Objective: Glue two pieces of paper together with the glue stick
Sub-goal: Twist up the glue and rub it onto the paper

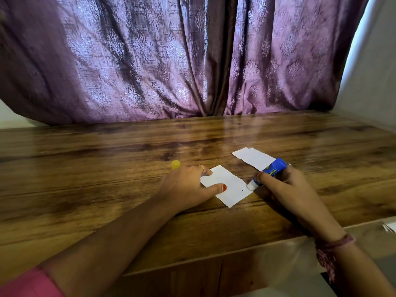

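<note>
A small white piece of paper lies on the wooden table. My left hand presses its left side flat with thumb and fingers. My right hand holds a blue glue stick, tilted, with its white tip touching the paper's right edge. A second white piece of paper lies just beyond, partly under the glue stick. The yellow cap stands on the table behind my left hand.
A purple patterned curtain hangs along the table's far edge. A white wall stands at the right. The table's near edge runs below my forearms. Something white lies off the table at the lower right.
</note>
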The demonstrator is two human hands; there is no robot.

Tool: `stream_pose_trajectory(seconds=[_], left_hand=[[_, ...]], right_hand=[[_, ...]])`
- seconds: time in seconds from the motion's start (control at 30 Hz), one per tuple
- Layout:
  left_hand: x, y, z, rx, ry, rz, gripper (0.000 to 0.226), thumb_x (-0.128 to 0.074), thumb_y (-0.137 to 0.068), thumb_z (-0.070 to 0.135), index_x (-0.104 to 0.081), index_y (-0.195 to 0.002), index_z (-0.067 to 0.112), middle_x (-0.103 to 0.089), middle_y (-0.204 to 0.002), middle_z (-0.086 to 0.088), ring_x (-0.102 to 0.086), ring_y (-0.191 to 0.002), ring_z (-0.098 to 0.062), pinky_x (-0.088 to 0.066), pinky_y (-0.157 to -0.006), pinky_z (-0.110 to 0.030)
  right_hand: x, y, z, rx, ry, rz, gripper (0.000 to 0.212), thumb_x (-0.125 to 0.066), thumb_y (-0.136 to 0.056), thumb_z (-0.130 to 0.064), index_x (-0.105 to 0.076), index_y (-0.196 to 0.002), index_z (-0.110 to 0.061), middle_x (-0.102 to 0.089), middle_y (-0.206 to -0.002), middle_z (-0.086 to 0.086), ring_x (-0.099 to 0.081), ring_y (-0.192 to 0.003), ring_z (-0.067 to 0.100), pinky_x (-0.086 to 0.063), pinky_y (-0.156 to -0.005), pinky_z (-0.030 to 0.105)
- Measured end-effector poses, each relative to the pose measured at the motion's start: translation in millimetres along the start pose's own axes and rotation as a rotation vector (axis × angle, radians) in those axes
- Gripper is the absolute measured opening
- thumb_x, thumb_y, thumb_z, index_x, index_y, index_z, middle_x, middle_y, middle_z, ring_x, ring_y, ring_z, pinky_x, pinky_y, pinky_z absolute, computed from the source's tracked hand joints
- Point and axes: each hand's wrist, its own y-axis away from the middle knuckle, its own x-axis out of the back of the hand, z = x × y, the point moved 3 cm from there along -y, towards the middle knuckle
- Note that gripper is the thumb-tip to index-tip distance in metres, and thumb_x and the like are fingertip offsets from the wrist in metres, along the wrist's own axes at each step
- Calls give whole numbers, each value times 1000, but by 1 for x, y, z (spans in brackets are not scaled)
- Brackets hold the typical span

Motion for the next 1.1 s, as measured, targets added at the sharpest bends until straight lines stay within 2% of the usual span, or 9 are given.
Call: stream_pose_trajectory(seconds=[0.1,0.23,0.33,0.47,0.6,0.77,0.9,1.03,1.1], left_hand=[[0,0,1,4,-1,2,62,-47,-81,70,-53,-129,32,-65,-115,5,-56,-102,-15,-37,-67,-29],[0,-1,0,14,7,0,63,-47,-80,70,-53,-129,32,-64,-117,6,-56,-104,-16,-39,-70,-30],[-1,-2,0,12,-1,0,63,-47,-80,71,-53,-129,32,-64,-117,6,-56,-105,-15,-39,-70,-30],[-1,-2,-1,13,8,9,63,-48,-79,71,-54,-129,32,-65,-116,6,-56,-103,-15,-36,-67,-29],[-2,-2,-2,20,4,5,64,-47,-78,72,-54,-128,33,-65,-110,6,-53,-103,-16,-32,-62,-30],[-2,-3,-2,19,-2,3,63,-47,-79,72,-54,-128,33,-65,-111,7,-53,-100,-15,-33,-62,-30],[-4,-4,-3,15,6,-2,65,-46,-78,73,-54,-128,32,-65,-112,7,-54,-102,-15,-35,-63,-30],[-4,-5,-5,14,8,2,65,-46,-77,75,-54,-127,34,-64,-116,8,-54,-106,-17,-39,-67,-31],[-5,-5,-5,14,6,1,65,-46,-77,74,-54,-127,33,-63,-117,8,-54,-106,-16,-37,-66,-30]], right_hand=[[-1,1,-1,37,34,-18,40,-62,-73,-34,-62,-79,5,-57,-55,13,-37,-41,12,-28,-49,28],[-1,0,2,43,51,11,30,-63,-81,-24,-62,-78,6,-60,-58,21,-39,-44,14,-29,-50,28],[-1,-1,2,46,52,-5,41,-61,-75,-34,-60,-77,7,-56,-56,18,-39,-44,15,-29,-50,30],[-2,1,1,105,96,-20,35,-64,-81,-27,-59,-81,7,-64,-74,28,-49,-55,17,-37,-57,32],[0,0,0,125,138,26,38,-62,-79,-34,-61,-80,4,-65,-74,26,-48,-53,16,-36,-54,31],[-3,7,-7,168,183,-31,38,-63,-76,-38,-62,-77,0,-64,-72,24,-51,-57,17,-40,-55,36],[0,5,-7,141,207,43,29,-65,-83,-26,-64,-80,3,-66,-75,25,-50,-56,18,-38,-54,32],[-4,9,-10,183,207,-36,30,-67,-82,-33,-64,-77,-4,-69,-71,19,-60,-64,36,-47,-59,43],[-3,7,-8,159,191,-19,32,-66,-80,-36,-65,-79,-4,-69,-74,21,-59,-62,36,-48,-60,44]])
